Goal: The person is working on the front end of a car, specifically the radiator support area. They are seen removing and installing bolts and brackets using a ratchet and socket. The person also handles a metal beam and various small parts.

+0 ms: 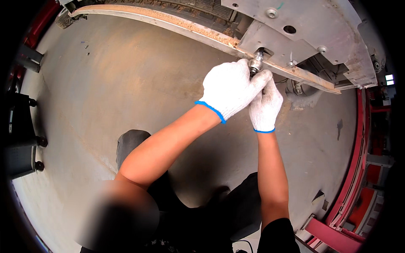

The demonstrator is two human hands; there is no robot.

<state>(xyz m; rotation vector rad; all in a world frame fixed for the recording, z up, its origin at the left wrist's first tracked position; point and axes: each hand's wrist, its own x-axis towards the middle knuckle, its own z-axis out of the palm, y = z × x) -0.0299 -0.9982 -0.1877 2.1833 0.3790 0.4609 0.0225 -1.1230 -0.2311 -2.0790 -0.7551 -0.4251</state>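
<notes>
The left hand [230, 86], its forearm [168, 141] slanting in from the near left, curls around the metal socket tool [256, 63], which stands far and right of centre at the grey panel's [280, 42] opening. The right hand [265, 107] reaches nearly straight up, touching the left; its grip is hidden.

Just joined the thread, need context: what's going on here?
A person's gloved left hand is closed around a silver tool, with the gloved right hand tucked in close beside it; the right grip is partly hidden. The tool's upper end is up at a dark opening in a grey metal plate, next to a dirt-crusted rail. Can't tell what, if anything, it's seated on.
</notes>
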